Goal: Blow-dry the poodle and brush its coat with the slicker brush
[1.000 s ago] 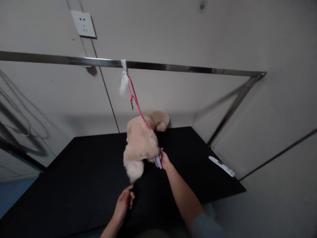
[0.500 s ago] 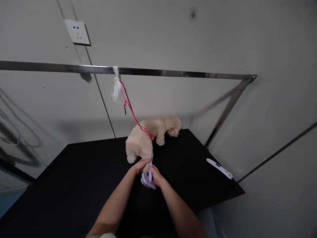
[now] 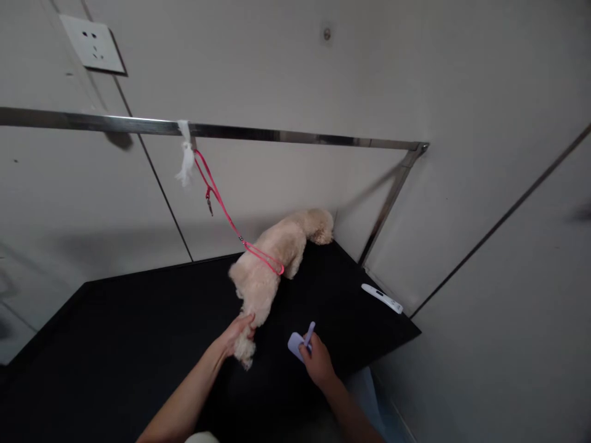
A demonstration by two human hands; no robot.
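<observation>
Change since half a second ago: the two hands, then together at the dog's rear, are now apart; the right hand has drawn back with the brush, and the dog has stretched toward the far corner.

Item: dog (image 3: 272, 261), small, cream, curly coat. Stands on the black bench (image 3: 138, 332), head at the back right corner, rear toward the person. A pink leash (image 3: 226, 215) runs from its middle up to the steel bar (image 3: 277, 133), tied beside a white rag (image 3: 186, 157); this likely keeps the animal from stepping off.

Item: left hand (image 3: 237, 332). Arm reaches forward from lower left; fingers closed around the dog's hind leg or tail tuft, apparently steadying it.

Item: right hand (image 3: 316, 363). Arm comes up from lower right, wrist bent back; grip pinched on the lilac brush (image 3: 300, 342), which is held clear of the coat, just above the bench.

Item: white handheld device (image 3: 381, 298), lying at the bench's right edge, well apart from both hands.

Item: wall socket (image 3: 92, 43), upper left.
</observation>
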